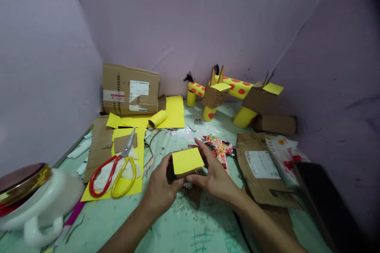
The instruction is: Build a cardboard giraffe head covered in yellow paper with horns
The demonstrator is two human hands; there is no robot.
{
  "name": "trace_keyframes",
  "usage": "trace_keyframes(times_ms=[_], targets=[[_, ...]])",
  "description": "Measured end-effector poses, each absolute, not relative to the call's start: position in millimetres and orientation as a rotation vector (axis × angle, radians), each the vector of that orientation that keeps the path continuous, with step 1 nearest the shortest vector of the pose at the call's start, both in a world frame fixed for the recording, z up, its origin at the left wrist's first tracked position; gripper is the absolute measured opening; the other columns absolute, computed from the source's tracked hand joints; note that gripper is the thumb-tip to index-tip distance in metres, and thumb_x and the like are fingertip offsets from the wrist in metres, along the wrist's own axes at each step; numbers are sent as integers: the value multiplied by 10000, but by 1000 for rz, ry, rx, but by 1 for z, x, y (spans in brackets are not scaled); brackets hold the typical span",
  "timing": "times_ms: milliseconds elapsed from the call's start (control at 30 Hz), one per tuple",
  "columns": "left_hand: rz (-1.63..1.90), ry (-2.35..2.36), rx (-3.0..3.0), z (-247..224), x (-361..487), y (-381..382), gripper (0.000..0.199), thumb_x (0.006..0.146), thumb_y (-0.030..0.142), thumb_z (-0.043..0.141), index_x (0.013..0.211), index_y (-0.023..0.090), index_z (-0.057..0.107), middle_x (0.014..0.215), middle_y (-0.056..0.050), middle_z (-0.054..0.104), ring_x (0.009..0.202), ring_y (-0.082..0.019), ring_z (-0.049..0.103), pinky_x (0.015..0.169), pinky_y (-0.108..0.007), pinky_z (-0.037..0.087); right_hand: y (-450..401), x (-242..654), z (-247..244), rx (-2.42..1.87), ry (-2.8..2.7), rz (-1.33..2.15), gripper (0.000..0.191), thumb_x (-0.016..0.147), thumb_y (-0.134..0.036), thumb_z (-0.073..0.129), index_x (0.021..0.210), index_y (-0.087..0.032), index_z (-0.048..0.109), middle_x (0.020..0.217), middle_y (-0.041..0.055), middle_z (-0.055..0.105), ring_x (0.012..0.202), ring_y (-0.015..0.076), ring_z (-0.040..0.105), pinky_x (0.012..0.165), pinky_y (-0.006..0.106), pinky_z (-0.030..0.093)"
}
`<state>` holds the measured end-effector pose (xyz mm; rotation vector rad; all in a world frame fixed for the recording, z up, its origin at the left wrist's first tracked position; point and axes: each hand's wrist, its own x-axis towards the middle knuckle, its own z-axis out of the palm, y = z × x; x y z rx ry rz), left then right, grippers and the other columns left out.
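Observation:
Between my two hands is a small cardboard box [187,161] whose top face is covered with yellow paper. My left hand [163,184] grips its left side, thumb at the near edge. On the right side, my right hand [215,176] holds it with the thumb at the near edge and the fingers along the far right. The box is just above the green table [175,221]; its underside is hidden. Just beyond my right hand lies a floral-patterned glue gun [220,148]. Scissors [126,158] with one red and one yellow handle rest to the left on yellow paper [137,184].
Two yellow, red-spotted cardboard animals [209,101] stand at the back. A cardboard box [130,91] and a yellow paper tube [157,119] are back left. A white lidded pot [63,189] stands left. Flattened cardboard [255,185] and a dark phone-like slab [323,201] are right.

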<state>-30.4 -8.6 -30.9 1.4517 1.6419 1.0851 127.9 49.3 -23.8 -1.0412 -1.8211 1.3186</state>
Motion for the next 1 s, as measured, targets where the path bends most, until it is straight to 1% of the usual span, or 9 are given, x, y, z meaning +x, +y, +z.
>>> trace_keyframes(times_ms=[100, 167, 267, 367, 433, 633, 767, 900, 1000], targets=[[1180, 1546, 1418, -28, -33, -11, 547, 718, 296, 648, 1201, 156, 434, 1166, -109, 588, 1072, -244, 551, 908, -352, 442, 50, 124, -24, -1021, -1652, 1456, 786, 574, -212, 754, 1281, -189, 412, 1161, 95, 581, 1060, 262, 541, 931, 427, 411], [1237, 1473, 1378, -28, -34, -13, 558, 732, 319, 640, 1215, 144, 421, 1190, -123, 569, 1090, -254, 542, 918, -355, 437, 50, 122, -24, -1010, -1551, 1561, 722, 544, -210, 772, 1204, -191, 482, 1136, 87, 602, 1023, 263, 561, 896, 420, 433], [1300, 1318, 1281, -30, -32, -13, 528, 745, 308, 631, 1203, 138, 430, 1179, -131, 578, 1056, -261, 566, 886, -352, 461, 48, 120, -25, -952, -1435, 1691, 666, 515, -195, 792, 1126, -196, 527, 1100, 82, 627, 981, 261, 587, 841, 399, 467], [1346, 1214, 1178, -29, -28, -14, 505, 737, 290, 641, 1178, 136, 449, 1150, -129, 603, 1011, -260, 595, 849, -337, 483, 46, 119, -27, -859, -1409, 1745, 537, 557, -206, 781, 1050, -203, 568, 1041, 68, 655, 956, 251, 605, 839, 390, 469], [1365, 1171, 1140, -27, -27, -14, 508, 727, 290, 651, 1171, 135, 460, 1139, -126, 613, 997, -258, 604, 840, -328, 488, 44, 118, -27, -836, -1400, 1742, 492, 577, -214, 774, 1029, -201, 579, 1026, 68, 661, 953, 250, 609, 841, 389, 467], [1395, 1173, 1122, -21, -28, -15, 460, 739, 335, 635, 1147, 161, 513, 1085, -80, 642, 986, -243, 607, 813, -290, 493, 41, 118, -22, -883, -1427, 1678, 504, 563, -230, 785, 1022, -189, 582, 1052, 84, 652, 989, 276, 590, 827, 393, 469], [1352, 1190, 1146, -19, -27, -15, 463, 722, 352, 647, 1114, 129, 540, 1011, -86, 658, 938, -256, 619, 787, -307, 500, 39, 120, -24, -813, -1412, 1756, 491, 579, -259, 780, 1019, -194, 572, 1026, 72, 660, 971, 266, 598, 826, 385, 466], [1349, 1227, 1172, -20, -23, -18, 478, 743, 381, 620, 1134, 122, 531, 1056, -100, 651, 958, -265, 610, 810, -326, 490, 38, 121, -27, -683, -1407, 1826, 543, 575, -265, 786, 1063, -197, 556, 1040, 59, 654, 962, 251, 599, 826, 365, 463], [1349, 1252, 1292, -19, -27, -19, 529, 760, 399, 597, 1208, 135, 498, 1185, -124, 590, 1066, -283, 557, 873, -350, 459, 42, 125, -27, -716, -1362, 1820, 559, 544, -268, 800, 1048, -186, 574, 1036, 61, 656, 951, 247, 598, 804, 345, 467]])
